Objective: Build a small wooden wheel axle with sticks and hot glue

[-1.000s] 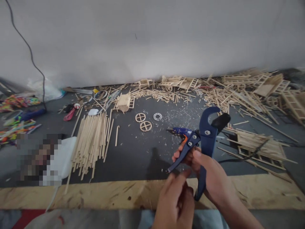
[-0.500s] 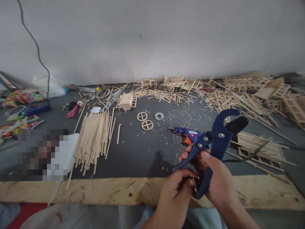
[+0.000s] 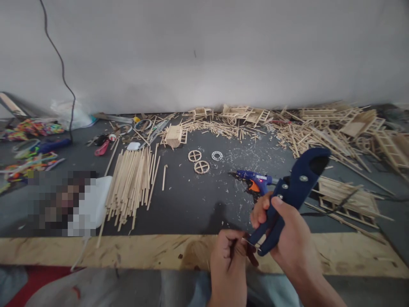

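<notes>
Blue cutters (image 3: 302, 177) were held up above the near right part of the dark table (image 3: 191, 209), slanted with their head up and to the right and their handle ends low, near the wooden strip (image 3: 143, 253) along the front edge. Our right hand (image 3: 290, 230) wrapped firmly around both handles, which stood nearly together, the thumb lying across them and the fingertips curling over the far side. Our left hand (image 3: 230, 253), its fingers curled in, pinched a thin metal clip (image 3: 251, 243) at the handle ends.

Just beyond the right fingertips, a blue glue gun (image 3: 262, 184) with an orange trigger lay on the table, a small red light glowing on its body, pale scraps scattered around it. Two round wooden wheels (image 3: 201, 166), spoked in a cross, sat farther back near a white ring (image 3: 221, 156) pierced with holes.

To our left we had a broad bundle of wooden sticks (image 3: 131, 183), with one short stick (image 3: 164, 178) lying apart beside it. A small wooden model (image 3: 174, 135) stood behind the bundle, and cut sticks (image 3: 220, 127) lay heaped toward the pale wall (image 3: 191, 64). At the right, we saw a flat wooden frame (image 3: 348, 200) crossed by a dark cord.
</notes>
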A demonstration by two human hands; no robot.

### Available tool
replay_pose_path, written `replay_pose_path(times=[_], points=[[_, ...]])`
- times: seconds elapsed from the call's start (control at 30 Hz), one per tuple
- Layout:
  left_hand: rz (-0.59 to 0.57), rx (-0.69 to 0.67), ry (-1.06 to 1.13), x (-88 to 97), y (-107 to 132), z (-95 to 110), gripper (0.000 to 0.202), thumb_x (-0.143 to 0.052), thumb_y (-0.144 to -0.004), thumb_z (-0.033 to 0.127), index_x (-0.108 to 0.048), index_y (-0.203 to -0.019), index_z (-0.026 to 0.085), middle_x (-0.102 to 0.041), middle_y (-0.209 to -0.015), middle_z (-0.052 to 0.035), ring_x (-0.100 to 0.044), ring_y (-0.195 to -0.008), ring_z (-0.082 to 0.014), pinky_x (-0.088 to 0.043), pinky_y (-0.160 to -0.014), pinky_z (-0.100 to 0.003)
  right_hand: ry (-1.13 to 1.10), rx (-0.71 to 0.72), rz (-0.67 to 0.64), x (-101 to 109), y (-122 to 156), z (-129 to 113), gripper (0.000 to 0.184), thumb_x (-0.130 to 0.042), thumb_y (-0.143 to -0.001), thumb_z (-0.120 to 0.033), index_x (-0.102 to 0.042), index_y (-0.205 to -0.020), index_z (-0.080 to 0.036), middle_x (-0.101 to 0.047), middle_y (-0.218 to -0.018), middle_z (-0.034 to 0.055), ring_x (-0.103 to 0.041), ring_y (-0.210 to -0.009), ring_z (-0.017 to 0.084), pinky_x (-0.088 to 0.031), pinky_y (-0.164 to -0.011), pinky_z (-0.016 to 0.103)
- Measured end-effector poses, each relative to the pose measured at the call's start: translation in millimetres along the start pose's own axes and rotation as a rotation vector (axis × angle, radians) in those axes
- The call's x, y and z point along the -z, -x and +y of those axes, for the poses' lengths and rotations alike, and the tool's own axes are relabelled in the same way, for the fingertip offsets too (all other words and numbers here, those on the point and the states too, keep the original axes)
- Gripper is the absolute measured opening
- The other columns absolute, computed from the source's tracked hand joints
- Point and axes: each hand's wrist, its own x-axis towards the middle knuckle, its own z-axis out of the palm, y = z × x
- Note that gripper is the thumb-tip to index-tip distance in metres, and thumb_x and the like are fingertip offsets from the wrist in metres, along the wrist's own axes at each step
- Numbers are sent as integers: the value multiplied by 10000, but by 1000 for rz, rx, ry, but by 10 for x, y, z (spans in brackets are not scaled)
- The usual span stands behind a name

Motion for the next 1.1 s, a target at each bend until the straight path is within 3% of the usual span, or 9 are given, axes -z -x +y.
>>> replay_pose_path(times=[0.17,0.33,0.43,0.5,0.57,0.7,0.83,1.0,1.1], points=[[-26,38,-196,128,-106,116,242,-690,-728,394,-665,-684,157,-661,-657,-28,-571,-639,-132,-442,-627,-233,153,-137,-107,8,36,97,301,-647,-636,-445,-495,-561,-195,-484,-473,-15,-437,-464,125,-383,-444,254],[-58,92,-116,272,-202,176,320,-643,-759,471,-704,-829,166,-680,-784,-48,-585,-726,-151,-448,-685,-251,319,-200,-85,-42,29,190,309,-681,-597,-455,-543,-643,-182,-528,-592,-12,-480,-558,132,-417,-517,258],[-189,104,-36,271,-207,256,402,-665,-738,485,-674,-989,171,-678,-918,-71,-606,-877,-194,-463,-761,-275,456,-227,-122,-82,19,239,294,-669,-636,-443,-568,-733,-184,-530,-630,-21,-498,-599,137,-428,-561,261],[-328,140,-2,245,-202,326,527,-764,-654,395,-616,-1113,185,-663,-1036,-83,-592,-994,-228,-463,-819,-293,573,-196,-225,-104,15,250,249,-635,-701,-412,-581,-789,-186,-550,-668,-18,-518,-644,143,-436,-607,262],[-381,196,-24,227,-205,391,645,-814,-582,269,-567,-1173,191,-650,-1084,-83,-585,-1027,-240,-465,-831,-299,679,-141,-350,-112,10,235,217,-592,-760,-383,-594,-863,-192,-592,-749,-4,-545,-710,151,-444,-661,267],[-246,261,-252,288,-276,507,543,-714,-638,182,-541,-1152,181,-671,-931,-36,-618,-874,-200,-475,-748,-274,900,-30,-602,-37,-22,75,233,-508,-841,-390,-606,-953,-209,-646,-906,30,-577,-822,175,-447,-714,284],[-94,200,-600,500,-426,694,453,-609,-685,187,-541,-1132,174,-657,-858,-7,-600,-776,-173,-464,-713,-264,1304,33,-778,198,-135,-328,249,-509,-845,-420,-673,-879,-235,-683,-851,21,-588,-731,171,-411,-637,270],[-161,121,-975,910,-587,963,479,-582,-682,219,-550,-1157,174,-661,-952,-29,-604,-857,-221,-474,-770,-317,1639,121,-470,599,-614,-968,335,-451,-866,-476,-673,-875,-226,-685,-777,36,-587,-692,181,-393,-611,273],[-256,142,-1005,1145,-633,1074,514,-609,-683,252,-549,-1190,199,-645,-1102,-42,-582,-1030,-248,-455,-881,-329,1782,219,-268,832,-1123,-1165,212,-550,-822,-355,-689,-852,-197,-705,-786,63,-602,-697,189,-384,-642,279]])
